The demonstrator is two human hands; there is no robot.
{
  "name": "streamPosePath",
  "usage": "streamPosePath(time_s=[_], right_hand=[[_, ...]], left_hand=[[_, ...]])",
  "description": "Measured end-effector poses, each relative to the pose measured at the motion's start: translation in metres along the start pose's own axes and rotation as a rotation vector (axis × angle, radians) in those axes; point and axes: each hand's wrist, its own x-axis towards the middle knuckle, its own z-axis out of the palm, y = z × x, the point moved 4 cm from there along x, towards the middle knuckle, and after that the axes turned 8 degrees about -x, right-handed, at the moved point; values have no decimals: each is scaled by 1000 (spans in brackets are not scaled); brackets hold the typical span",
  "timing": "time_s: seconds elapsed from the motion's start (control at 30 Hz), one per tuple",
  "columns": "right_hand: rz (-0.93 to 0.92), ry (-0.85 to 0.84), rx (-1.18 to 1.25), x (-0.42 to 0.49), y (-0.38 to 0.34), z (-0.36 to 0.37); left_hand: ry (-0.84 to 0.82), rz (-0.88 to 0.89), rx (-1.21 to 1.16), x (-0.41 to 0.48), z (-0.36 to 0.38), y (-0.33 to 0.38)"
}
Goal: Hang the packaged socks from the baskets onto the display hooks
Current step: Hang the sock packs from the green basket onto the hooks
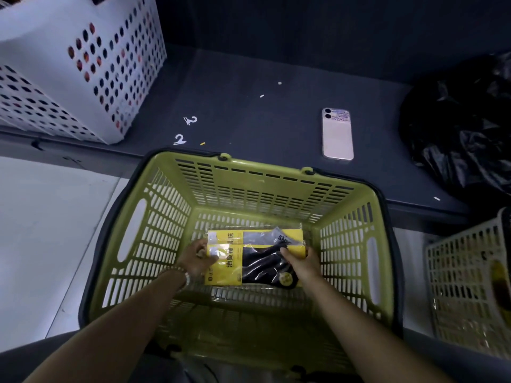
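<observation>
Gripping opposite edges of the yellow-carded, clear-wrapped pack of black socks (257, 261), inside the olive-green slotted plastic basket (166, 217) at lower centre, with left hand (197, 258) and right hand (300, 259) curled round it, best raised level, straight up.

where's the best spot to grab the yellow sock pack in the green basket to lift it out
Take the sock pack by its two short ends, coming straight down through the open top of the green basket. It lies flat, low in the basket, with tall walls all round, so a sideways approach looks blocked. The left hand and right hand pinch those ends now.
</observation>
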Motion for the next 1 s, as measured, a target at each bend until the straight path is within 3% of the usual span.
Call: streamPosePath(time_s=[0.2,0.4,0.57,0.63,0.7,0.8,0.87,1.0], right_hand=[[-3,-284,96,-14,-23,-3],[-129,-310,281,-61,-80,-35],[-258,-271,520,-127,-144,-74],[-295,-265,605,-155,-174,-88],[-329,-278,693,-180,-203,-99],[-447,-316,671,-221,-239,-112],[-568,-255,573,-245,-258,-125],[-853,29,374,-280,-299,-167]], left_hand=[[-22,-12,-86,-7,-16,16],[136,133,-142,-51,-39,70],[328,326,-581,-109,-64,124],[216,337,-817,-133,-62,152],[-46,341,-990,-160,-50,190],[-211,500,-1022,-206,-44,247],[-143,602,-991,-233,-53,276],[45,789,-738,-276,-78,317]])
